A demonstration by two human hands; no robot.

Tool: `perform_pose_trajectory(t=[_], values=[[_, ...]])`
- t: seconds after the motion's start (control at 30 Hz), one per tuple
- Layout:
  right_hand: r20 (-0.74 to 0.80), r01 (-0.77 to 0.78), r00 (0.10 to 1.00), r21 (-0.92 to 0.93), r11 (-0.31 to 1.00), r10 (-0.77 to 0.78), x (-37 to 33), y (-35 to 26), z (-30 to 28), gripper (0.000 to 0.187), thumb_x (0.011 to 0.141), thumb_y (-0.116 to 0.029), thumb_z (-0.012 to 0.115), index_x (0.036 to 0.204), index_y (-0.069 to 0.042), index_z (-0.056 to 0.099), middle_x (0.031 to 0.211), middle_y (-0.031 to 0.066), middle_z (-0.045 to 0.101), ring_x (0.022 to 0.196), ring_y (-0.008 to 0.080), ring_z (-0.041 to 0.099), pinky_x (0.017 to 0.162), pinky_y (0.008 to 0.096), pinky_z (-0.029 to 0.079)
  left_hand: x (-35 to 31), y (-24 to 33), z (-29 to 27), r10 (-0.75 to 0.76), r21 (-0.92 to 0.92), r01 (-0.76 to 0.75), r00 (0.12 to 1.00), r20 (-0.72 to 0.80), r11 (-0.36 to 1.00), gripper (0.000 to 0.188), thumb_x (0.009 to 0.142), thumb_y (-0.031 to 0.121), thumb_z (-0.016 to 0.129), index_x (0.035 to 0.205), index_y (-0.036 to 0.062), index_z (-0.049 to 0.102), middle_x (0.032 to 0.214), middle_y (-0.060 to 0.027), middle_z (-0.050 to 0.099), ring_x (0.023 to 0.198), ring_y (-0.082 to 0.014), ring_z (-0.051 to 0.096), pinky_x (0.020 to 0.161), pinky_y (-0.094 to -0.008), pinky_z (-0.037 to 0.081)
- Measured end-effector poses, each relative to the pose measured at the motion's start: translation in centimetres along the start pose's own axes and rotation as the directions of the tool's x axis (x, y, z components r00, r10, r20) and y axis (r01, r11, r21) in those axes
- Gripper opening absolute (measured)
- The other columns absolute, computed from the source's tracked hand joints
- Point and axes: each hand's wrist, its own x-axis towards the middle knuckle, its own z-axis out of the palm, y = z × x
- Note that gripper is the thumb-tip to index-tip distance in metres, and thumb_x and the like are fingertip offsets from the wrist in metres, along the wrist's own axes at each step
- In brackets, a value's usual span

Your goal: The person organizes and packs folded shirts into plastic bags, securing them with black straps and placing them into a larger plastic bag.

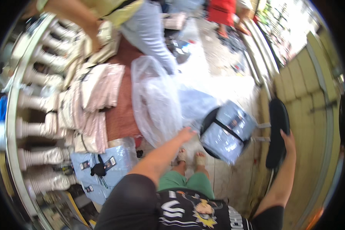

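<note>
My right hand (288, 142) grips the edge of the black backrest (276, 132) of a chair on the right, thumb pointing up. On the chair's round black seat (208, 122) lies a stack of folded light-blue garments (228, 132) in clear plastic, with a dark band across it. My left hand (188, 133) reaches just left of the seat, between it and a large clear plastic bag (157, 103). Its fingers are blurred, so whether it touches either is unclear.
Packaged pink and cream garments (99, 86) lie in piles on a brown cloth (122, 119) along the white baluster railing (34, 130). Packaged blue garments (119, 153) lie nearer. A person in light jeans (147, 30) stands ahead at left. A yellowish wall (306, 126) borders the right.
</note>
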Motion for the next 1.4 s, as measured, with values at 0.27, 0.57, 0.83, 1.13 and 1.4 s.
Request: perform_pose_trajectory(t=[0.27,0.57,0.83,1.13,1.4], values=[[-0.047,0.084,0.995,-0.047,0.995,-0.086,-1.2,-0.2,1.3,0.044,0.079,-0.025,0.063,0.111,0.003,0.051,0.102,0.0118,0.057,0.094,0.0192,0.054,0.084,0.0296,0.041,8.3,-3.3,10.5,-0.184,-0.625,0.241,0.971,0.155,0.742,0.088,0.08,0.067,0.034,0.118,-0.0114,0.044,0.121,-0.0268,0.047,0.117,-0.0331,0.042,0.096,-0.0383,0.033],[-0.104,0.013,0.994,-0.123,0.992,-0.026,-0.7,-2.8,1.7,0.037,0.08,-0.023,0.063,0.105,0.002,0.054,0.092,0.0068,0.059,0.081,0.0139,0.056,0.073,0.0272,0.045,9.4,1.0,9.0,-0.134,-0.901,0.271,0.962,0.239,0.338,0.084,0.08,0.067,0.038,0.118,-0.0068,0.047,0.116,-0.0202,0.052,0.11,-0.0276,0.048,0.093,-0.0354,0.035],[-0.02,-0.011,1.0,-0.049,0.999,0.01,-0.7,-6.2,5.8,0.031,0.08,-0.017,0.062,0.104,0.002,0.056,0.088,0.0047,0.06,0.078,0.0116,0.055,0.07,0.0245,0.045,9.7,-5.5,10.7,-0.182,-0.921,0.279,0.955,0.236,0.27,0.076,0.083,0.061,0.041,0.12,-0.005,0.047,0.119,-0.0174,0.051,0.111,-0.0238,0.047,0.094,-0.0334,0.033],[-0.118,0.047,0.988,-0.371,0.928,-0.098,-1.1,-7.8,8.6,0.037,0.077,-0.023,0.065,0.103,0.001,0.057,0.09,0.0107,0.062,0.084,0.0189,0.058,0.074,0.0288,0.044,6.5,-7.2,8.1,-0.323,-0.788,0.483,0.868,0.376,0.382,0.06,0.078,0.068,0.04,0.105,0.016,0.055,0.094,-0.0061,0.058,0.074,-0.0216,0.052,0.05,-0.0339,0.036],[-0.014,0.365,0.636,-0.875,0.317,-0.772,-5.9,-6.7,14.9,0.044,0.077,-0.021,0.061,0.117,-0.007,0.049,0.122,0.017,0.047,0.113,0.0338,0.044,0.092,0.0415,0.037,4.6,2.3,0.8,0.036,-0.266,-0.123,0.95,-0.31,0.956,0.076,0.083,0.056,0.043,0.122,-0.0099,0.039,0.124,-0.0288,0.041,0.118,-0.0379,0.037,0.098,-0.0394,0.031]])
